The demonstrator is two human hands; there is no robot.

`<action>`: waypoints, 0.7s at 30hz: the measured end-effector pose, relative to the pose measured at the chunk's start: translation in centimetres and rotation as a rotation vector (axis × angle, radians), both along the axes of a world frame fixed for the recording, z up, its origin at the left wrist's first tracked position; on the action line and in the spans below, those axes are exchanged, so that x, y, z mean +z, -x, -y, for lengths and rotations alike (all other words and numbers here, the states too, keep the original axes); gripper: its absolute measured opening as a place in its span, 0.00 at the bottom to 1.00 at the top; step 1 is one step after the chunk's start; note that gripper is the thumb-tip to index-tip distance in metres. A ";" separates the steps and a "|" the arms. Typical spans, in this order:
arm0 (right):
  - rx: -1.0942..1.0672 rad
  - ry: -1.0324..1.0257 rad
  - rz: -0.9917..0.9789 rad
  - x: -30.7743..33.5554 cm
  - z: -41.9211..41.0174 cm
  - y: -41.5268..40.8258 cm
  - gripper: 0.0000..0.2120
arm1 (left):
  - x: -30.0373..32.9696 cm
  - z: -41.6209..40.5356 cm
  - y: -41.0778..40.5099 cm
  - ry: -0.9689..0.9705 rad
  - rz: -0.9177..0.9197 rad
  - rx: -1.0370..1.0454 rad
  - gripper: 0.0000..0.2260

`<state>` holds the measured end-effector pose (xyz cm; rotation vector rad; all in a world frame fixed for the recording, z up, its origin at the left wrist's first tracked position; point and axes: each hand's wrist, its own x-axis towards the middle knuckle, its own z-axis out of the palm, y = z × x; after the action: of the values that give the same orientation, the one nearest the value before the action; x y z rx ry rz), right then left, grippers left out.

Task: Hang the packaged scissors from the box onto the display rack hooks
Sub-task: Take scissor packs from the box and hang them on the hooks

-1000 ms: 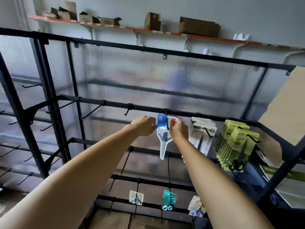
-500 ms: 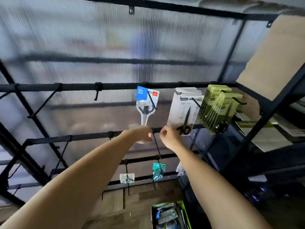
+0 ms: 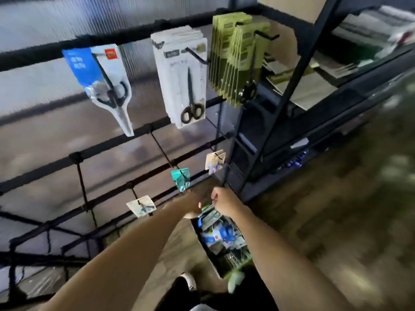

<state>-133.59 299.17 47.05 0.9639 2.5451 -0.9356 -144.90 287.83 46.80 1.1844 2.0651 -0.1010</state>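
A blue-carded pack of scissors (image 3: 105, 86) hangs alone on a hook of the black display rack (image 3: 40, 52). To its right hang a stack of white packs (image 3: 184, 75) and a stack of green packs (image 3: 238, 57). On the floor below stands the open box (image 3: 241, 264) with several packaged scissors (image 3: 219, 234) inside. My left hand (image 3: 193, 205) and my right hand (image 3: 223, 203) are side by side just above the box's far end. Both are blurred, and their fingers point away from me, so any grip is hidden.
Three small carded items (image 3: 141, 206) (image 3: 182, 179) (image 3: 214, 160) hang on the lowest rail. A dark shelving unit (image 3: 292, 86) with flat packages stands at the right. Bare hooks (image 3: 82, 176) jut from the middle rails. My shoe (image 3: 188, 280) is on the wooden floor.
Both hands let go of the blue pack, now left on its hook, and dropped to the box on the floor. My view tilted down and to the right.
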 end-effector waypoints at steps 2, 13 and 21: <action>-0.035 0.033 0.048 -1.8 -0.3 -2.5 0.09 | -1.7 -1.0 -1.5 0.029 0.026 0.011 0.10; -0.367 0.275 0.188 -13.9 -5.6 -12.4 0.11 | -11.7 -9.1 -7.4 0.227 -0.029 -0.140 0.17; -0.645 0.479 0.214 -24.9 -8.7 -16.0 0.14 | -22.3 -16.5 -10.6 0.370 -0.005 -0.179 0.10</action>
<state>-117.58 307.83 22.11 1.6356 1.7154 -1.4220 -134.33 304.36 24.48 1.1304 1.8377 -0.5472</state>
